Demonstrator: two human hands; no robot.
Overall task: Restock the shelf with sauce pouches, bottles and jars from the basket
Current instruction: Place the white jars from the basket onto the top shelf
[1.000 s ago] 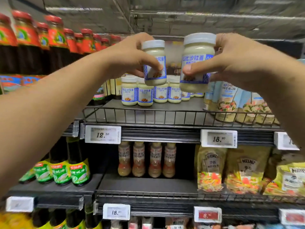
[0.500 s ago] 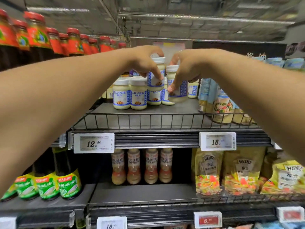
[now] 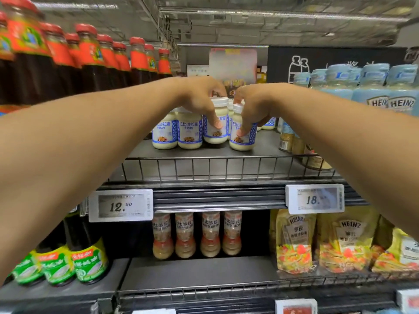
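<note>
Left hand (image 3: 199, 98) grips a white-capped salad dressing jar (image 3: 216, 125), fingers curled round it from above, thumb on the label. Right hand (image 3: 256, 105) grips a second jar (image 3: 243, 137) the same way. Both jars stand upright on the wire-fronted shelf (image 3: 226, 168), mid-depth, just right of two matching jars (image 3: 178, 132). Second jar sits slightly nearer the shelf's front edge. Price tag 12.50 (image 3: 120, 205) is clipped below left.

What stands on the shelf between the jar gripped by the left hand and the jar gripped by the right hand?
In the head view, another white-capped jar peeks through, set further back.
</note>
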